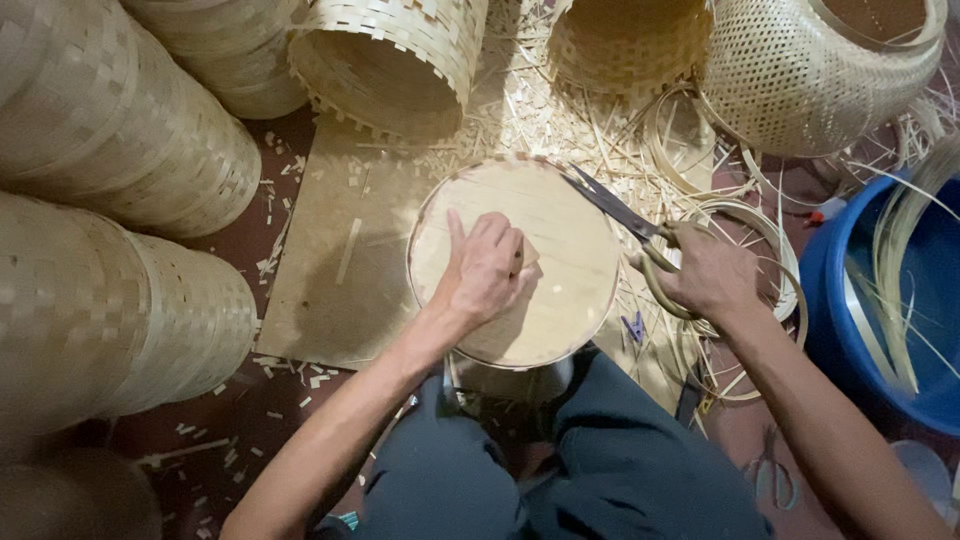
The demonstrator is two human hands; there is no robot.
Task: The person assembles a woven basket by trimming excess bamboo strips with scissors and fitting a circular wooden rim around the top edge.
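Observation:
A round woven bamboo basket (pixel 560 290) stands between my knees, its flat pale bottom turned up. My left hand (pixel 485 272) presses down on that bottom, fingers curled, with a small dark piece at the fingertips that I cannot identify. My right hand (pixel 705 278) grips the handles of a pair of large scissors (pixel 612 206). The dark blades point up and left and lie at the basket's upper right rim.
Stacks of woven baskets (pixel 110 200) lie on the left, with more baskets (pixel 400 60) and an open-weave one (pixel 810 75) at the top. A flat board (pixel 340 260) lies under the work. Bamboo rings (pixel 745 225), trimmings and a blue tub (pixel 900 300) of strips sit at the right.

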